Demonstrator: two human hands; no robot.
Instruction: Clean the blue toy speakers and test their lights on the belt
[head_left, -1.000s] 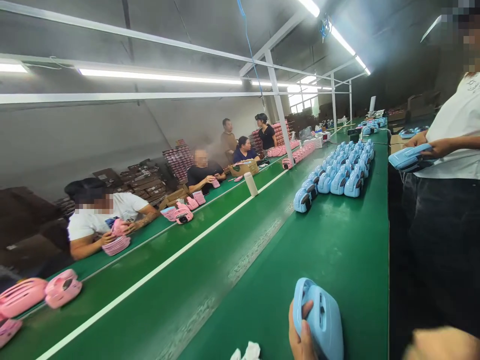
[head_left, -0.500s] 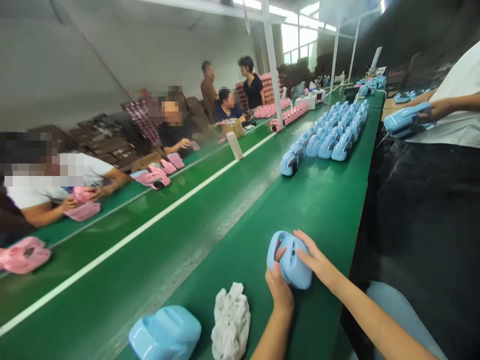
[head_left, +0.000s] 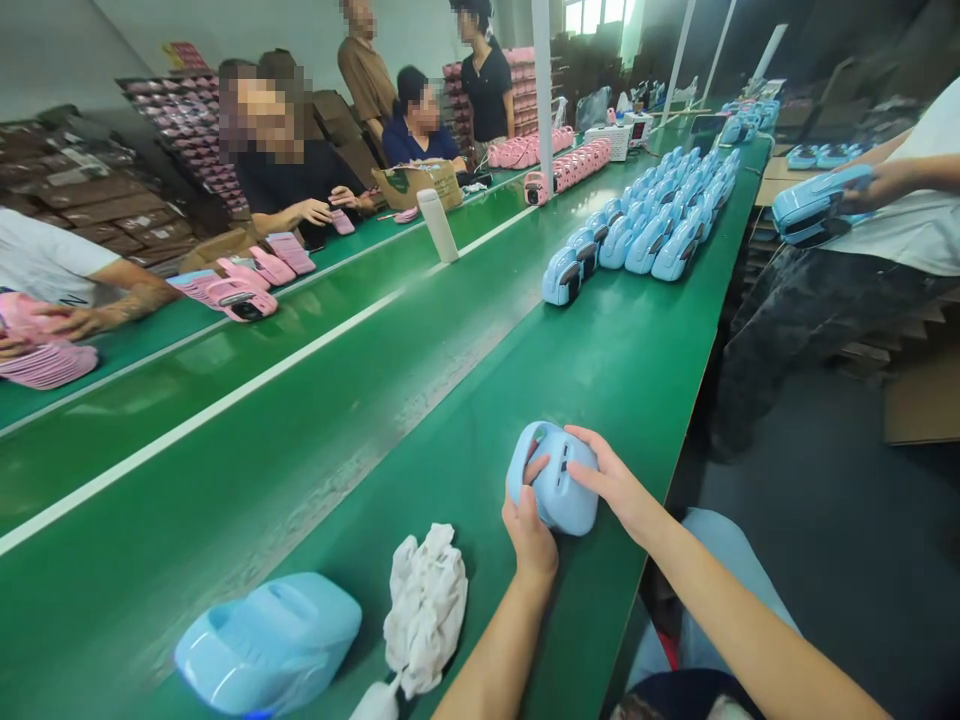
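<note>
Factory workshop space stretches toward bright windows (head_left: 592,15) at the far end, with stacked cartons (head_left: 187,125) along the left wall. A long green workbench (head_left: 420,440) runs from near to far, and a white stripe (head_left: 202,420) runs along its length. Seated co-workers (head_left: 300,165) line its far left side, handling pink plastic casings (head_left: 240,298) beside a cardboard box (head_left: 412,185). A standing co-worker (head_left: 885,215) at the right holds a blue casing (head_left: 821,205) in front of their waist. Rows of blue casings (head_left: 645,225) sit on the bench's right half, well beyond the person's hands, and a white bottle (head_left: 437,225) stands upright near the stripe.

Close by on the near right of the bench, a pale blue plastic casing (head_left: 555,480) is held clear of the rows, its long axis running near to far with a slight lean, the far end tipped left. The left hand (head_left: 529,535) grasps its left side, fingers curled around the edge. The right hand (head_left: 615,480) presses spread fingers over its right side, so both hands clasp it. To the left lie a crumpled white cloth (head_left: 426,610) and, beyond that, a second pale blue casing (head_left: 266,645) with its long axis across the bench.
</note>
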